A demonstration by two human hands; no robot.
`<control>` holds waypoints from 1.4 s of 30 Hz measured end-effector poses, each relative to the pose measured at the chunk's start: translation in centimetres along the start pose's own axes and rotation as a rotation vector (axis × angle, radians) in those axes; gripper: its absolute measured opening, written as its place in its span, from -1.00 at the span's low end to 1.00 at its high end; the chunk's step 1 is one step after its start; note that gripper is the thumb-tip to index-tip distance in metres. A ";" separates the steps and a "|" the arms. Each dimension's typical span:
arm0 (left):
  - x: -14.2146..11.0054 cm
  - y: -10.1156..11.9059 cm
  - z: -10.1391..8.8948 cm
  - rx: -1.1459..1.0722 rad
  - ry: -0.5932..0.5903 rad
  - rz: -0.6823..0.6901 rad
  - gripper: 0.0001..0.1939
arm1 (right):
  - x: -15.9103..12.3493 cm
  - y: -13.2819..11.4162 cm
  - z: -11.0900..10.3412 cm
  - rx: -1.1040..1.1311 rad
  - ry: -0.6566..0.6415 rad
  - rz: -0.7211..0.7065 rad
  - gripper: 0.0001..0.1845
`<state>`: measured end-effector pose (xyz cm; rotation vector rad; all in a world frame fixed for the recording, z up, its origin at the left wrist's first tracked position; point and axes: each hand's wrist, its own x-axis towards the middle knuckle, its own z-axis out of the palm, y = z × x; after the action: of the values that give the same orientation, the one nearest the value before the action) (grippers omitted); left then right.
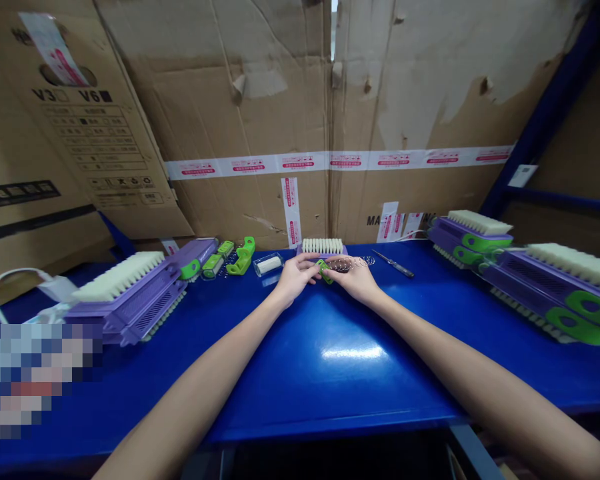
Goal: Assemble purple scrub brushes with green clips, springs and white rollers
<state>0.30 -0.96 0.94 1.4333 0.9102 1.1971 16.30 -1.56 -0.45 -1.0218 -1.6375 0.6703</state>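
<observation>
In front of me, both hands meet over a small bright green plastic part [324, 269]. My left hand [296, 279] pinches it from the left, and the fingers of my right hand [359, 279] close on its right side. A thin metal coil spring [351, 263] stretches sideways along the right hand; whether it is attached to the green part I cannot tell. Just behind the hands sits a purple block with cream bristles [323, 246], its lower portion hidden by my fingers. To the right lies a screwdriver [396, 265] with its tip pointing away.
Left of my hands are a clear rectangular case [269, 265], green plastic pieces [243, 259] and small springs. Purple bristled units stand stacked at the left [130, 300] and right [555, 287]. Cardboard [255, 120] walls the back of the blue table [290, 400]; a white cable [10, 277] lies left.
</observation>
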 end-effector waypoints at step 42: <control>-0.1 -0.3 0.6 -0.179 0.162 -0.080 -0.71 | -0.2 0.1 0.0 -0.118 -0.040 -0.133 -0.82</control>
<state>0.83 -1.12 0.64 1.1598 0.9364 1.3138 16.32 -1.71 -0.69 -0.9787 -1.7797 0.5137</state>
